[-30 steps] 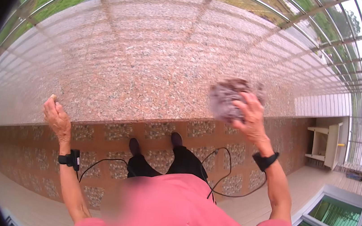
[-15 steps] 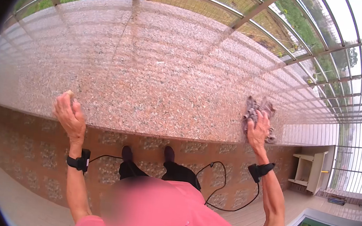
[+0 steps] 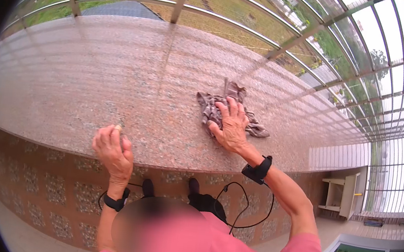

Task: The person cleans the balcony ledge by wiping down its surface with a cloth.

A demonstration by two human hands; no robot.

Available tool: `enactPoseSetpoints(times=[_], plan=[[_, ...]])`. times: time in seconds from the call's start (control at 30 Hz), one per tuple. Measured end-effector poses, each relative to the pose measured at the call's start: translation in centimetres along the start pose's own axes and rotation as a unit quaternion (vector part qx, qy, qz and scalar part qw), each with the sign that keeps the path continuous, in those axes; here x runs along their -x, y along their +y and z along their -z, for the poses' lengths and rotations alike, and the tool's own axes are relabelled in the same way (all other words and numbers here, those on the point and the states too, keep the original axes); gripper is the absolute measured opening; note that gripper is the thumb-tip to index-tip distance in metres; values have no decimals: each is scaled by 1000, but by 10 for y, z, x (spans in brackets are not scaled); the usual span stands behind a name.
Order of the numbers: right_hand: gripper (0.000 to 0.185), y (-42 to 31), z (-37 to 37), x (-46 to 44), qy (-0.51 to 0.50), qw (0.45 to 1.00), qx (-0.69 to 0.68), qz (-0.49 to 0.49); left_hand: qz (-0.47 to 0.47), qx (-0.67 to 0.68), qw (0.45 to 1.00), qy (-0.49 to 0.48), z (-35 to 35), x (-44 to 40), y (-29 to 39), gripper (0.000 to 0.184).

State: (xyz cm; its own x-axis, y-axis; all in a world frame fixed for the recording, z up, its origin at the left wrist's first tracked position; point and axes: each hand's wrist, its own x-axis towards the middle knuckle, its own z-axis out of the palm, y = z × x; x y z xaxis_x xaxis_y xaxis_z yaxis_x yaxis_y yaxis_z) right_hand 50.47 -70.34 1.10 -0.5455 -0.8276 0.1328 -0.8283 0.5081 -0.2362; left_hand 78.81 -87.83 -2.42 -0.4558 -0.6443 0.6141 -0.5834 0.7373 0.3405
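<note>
Cloth: on the stone ledge; light, limp, I'd judge; best gripped mid-bunch;
Right hand: fingers spread on it, unclenched;
Left hand: fingers curled; I can't tell if holding anything

Markings check | texts, labels, brands, numbers, signs: none readable in view
</note>
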Motion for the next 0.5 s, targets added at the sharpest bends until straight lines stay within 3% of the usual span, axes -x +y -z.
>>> enactPoseSetpoints(times=[0.17,0.27,0.5], plan=[[62,-46,-14,-50,-20,996,11,81,4,11,1000,-7,3,0,2,35],[59,-50,-12,-87,-81,990,31,110,16,31,999,-28,7,-2,7,36],[56,-45,-25,-189,-77,993,42,81,15,86,994,-58,27,-2,-16,40]])
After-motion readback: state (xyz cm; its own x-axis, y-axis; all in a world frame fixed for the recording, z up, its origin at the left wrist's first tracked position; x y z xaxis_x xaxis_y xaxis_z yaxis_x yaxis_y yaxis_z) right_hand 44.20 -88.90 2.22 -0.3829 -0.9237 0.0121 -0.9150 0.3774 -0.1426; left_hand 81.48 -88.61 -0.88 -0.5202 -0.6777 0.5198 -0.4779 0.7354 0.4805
